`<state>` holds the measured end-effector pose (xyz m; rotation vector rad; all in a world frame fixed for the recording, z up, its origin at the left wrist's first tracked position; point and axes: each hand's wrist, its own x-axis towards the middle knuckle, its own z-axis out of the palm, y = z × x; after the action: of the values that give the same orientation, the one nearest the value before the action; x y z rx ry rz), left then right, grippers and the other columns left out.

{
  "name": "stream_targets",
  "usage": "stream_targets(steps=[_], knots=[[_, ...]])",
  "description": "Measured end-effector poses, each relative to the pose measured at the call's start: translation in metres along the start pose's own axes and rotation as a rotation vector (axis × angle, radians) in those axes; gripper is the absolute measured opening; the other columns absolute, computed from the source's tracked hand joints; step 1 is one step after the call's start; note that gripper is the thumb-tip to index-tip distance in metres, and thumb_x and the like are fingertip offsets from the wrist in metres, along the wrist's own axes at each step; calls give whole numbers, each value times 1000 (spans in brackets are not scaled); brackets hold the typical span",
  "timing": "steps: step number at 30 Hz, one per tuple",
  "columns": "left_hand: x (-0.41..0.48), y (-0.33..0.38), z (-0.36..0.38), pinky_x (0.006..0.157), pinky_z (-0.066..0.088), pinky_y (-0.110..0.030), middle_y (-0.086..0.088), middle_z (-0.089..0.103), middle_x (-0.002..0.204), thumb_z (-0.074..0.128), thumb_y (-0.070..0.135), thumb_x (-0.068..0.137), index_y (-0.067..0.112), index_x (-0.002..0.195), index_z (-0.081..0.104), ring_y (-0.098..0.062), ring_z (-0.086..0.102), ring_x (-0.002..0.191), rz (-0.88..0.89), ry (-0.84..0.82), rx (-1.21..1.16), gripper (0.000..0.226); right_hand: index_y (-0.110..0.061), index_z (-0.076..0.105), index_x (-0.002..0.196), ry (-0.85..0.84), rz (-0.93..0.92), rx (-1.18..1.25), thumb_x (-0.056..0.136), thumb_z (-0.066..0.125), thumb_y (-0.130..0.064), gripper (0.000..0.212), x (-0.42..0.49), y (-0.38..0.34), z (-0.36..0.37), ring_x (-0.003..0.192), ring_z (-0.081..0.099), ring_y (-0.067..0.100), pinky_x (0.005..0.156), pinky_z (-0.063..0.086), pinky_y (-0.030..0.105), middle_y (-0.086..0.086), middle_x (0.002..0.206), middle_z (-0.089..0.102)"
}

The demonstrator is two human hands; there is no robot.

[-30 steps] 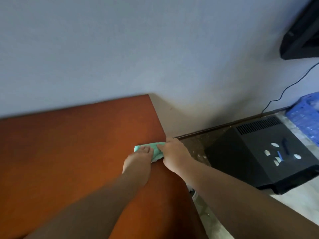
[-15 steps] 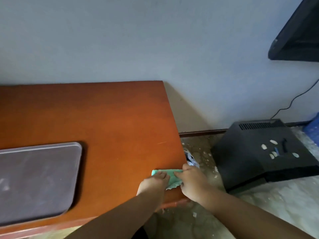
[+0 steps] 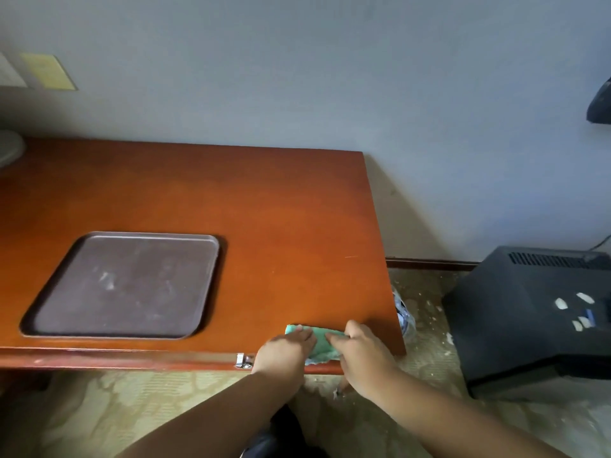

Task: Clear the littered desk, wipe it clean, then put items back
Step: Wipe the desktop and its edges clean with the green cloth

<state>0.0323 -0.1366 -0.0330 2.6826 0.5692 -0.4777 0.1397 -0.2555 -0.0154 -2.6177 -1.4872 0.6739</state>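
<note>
Cloth (image 3: 321,344) at desk (image 3: 264,206) front-right edge

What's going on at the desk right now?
A person looks mid-wipe: the left hand presses flat on a green cloth at the near right corner of the wooden desk, and the right hand is on the cloth too, though whether it pinches it is unclear. A brown tray sits on the desk to the left. On the floor right of the desk, a black box has white scraps on it.
</note>
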Motion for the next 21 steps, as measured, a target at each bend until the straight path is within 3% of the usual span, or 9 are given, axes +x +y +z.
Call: stream_targets(steps=[7, 21], knots=[[11, -22, -19, 110, 29, -30, 7, 14, 157, 38, 0, 90, 21, 150, 19, -10, 10, 145, -16, -35, -17, 65, -31, 34, 142, -11, -21, 1, 94, 39, -7, 54, 30, -13, -4, 110, 45, 27, 86, 42, 34, 5, 112, 40], [148, -81, -98, 108, 32, -31, 5, 5, 159, 39, 5, 93, 22, 151, 12, -13, 22, 142, -88, -117, 26, 66, -28, 42, 135, 33, -5, -3, 91, 39, -2, 51, 182, -2, -61, 109, 40, 23, 78, 39, 30, 3, 112, 37]])
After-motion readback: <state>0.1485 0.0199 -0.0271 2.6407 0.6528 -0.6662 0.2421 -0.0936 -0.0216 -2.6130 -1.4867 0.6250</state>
